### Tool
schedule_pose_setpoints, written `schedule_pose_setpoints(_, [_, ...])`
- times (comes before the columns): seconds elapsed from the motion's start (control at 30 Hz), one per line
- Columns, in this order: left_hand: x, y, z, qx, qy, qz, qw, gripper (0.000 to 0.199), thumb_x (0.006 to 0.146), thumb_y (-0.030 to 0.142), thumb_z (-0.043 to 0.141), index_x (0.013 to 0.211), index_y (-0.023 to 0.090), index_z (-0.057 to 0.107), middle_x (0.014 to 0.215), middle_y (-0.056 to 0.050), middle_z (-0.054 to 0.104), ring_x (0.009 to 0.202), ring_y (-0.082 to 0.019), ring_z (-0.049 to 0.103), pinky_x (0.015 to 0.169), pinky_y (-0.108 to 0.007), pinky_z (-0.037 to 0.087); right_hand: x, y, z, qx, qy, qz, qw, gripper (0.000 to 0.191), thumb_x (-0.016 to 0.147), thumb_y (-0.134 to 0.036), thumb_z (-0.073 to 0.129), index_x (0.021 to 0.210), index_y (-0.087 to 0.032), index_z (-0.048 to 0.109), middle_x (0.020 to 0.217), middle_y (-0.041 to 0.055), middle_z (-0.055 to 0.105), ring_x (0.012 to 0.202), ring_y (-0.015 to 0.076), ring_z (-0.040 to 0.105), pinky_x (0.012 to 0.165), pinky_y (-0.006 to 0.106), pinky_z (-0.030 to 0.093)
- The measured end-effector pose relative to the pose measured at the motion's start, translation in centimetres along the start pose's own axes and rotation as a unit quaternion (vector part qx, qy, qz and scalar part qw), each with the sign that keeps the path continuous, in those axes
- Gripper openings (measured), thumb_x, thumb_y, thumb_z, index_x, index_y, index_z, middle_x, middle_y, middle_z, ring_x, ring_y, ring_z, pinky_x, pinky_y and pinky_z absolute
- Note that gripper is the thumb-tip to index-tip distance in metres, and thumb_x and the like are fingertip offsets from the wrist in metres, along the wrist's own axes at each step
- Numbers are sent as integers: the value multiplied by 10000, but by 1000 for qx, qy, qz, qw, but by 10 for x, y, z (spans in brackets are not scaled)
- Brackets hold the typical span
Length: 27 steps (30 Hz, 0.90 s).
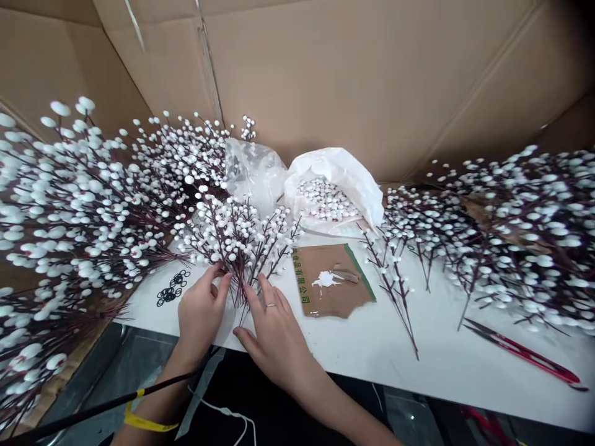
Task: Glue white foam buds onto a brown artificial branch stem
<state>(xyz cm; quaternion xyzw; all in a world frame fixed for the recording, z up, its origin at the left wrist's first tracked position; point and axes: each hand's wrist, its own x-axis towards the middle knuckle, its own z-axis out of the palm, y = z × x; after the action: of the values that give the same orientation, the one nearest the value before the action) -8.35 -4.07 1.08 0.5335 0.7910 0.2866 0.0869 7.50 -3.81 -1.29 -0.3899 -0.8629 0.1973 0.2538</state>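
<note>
A bunch of artificial berry stems [239, 238] with white berries and dark red stalks lies on the white table in front of me. My left hand [202, 310] is at the left side of its stalks, thumb and fingers curled in around them. From the right, my right hand [279, 328] rests against the same stalks, its fingers apart and the thumb stretched toward the lower stalk ends. Small black rubber rings [171, 289] lie in a loose pile left of my left hand.
White glue sits on a cardboard piece [309, 303]. Behind are a white bag [357, 179] of loose berries and a clear plastic bag [255, 167]. Loose berry sprigs [400, 291] and red scissors [530, 356] lie to the right. Berry stems [83, 198] crowd both sides; cardboard walls [372, 74] enclose the back.
</note>
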Motion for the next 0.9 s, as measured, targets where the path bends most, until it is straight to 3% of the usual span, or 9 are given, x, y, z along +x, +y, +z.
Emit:
schedule_pose_setpoints(0.13, [-4, -2, 5, -34, 33, 46, 998, 313, 939, 407, 483, 1044, 167, 654, 1046, -74, 718, 757, -189, 656, 761, -315, 508, -1, 0, 0, 5, 3, 0, 1000, 568, 886, -333, 576, 1404, -137, 451, 1496, 240, 364, 1386, 379, 372, 1083, 574, 404])
schedule_pose_setpoints(0.3, [-1, -4, -4, -53, 38, 68, 996, 258, 923, 389, 532, 969, 174, 667, 1010, -52, 718, 873, -182, 684, 813, -267, 532, -2, 0, -3, 15, 7, 5, 1000, 514, 868, -335, 577, 1347, -169, 495, 1471, 228, 393, 1359, 398, 401, 1072, 579, 420])
schedule_pose_setpoints(0.5, [9, -13, -9, -34, 57, 92, 994, 210, 889, 399, 578, 866, 214, 676, 919, -24, 714, 786, -177, 676, 763, -267, 519, -3, 3, -4, 53, 18, 13, 998, 423, 884, -393, 536, 1277, -244, 496, 1458, 171, 433, 1326, 356, 456, 1048, 543, 462])
schedule_pose_setpoints(0.73, [2, -8, -5, -41, 45, 47, 997, 252, 908, 409, 536, 897, 197, 672, 910, -30, 716, 804, -193, 673, 776, -284, 517, 1, 2, -7, 39, 17, 9, 999, 496, 911, -368, 480, 1342, -123, 498, 1460, 205, 445, 1361, 335, 430, 1116, 496, 411])
schedule_pose_setpoints(0.9, [1, -12, -9, -29, 55, 47, 997, 247, 917, 404, 508, 923, 216, 669, 981, -38, 720, 862, -218, 674, 820, -315, 528, 1, 4, -6, 36, 41, 6, 999, 529, 918, -370, 457, 1389, -131, 453, 1502, 211, 386, 1391, 340, 390, 1101, 544, 412])
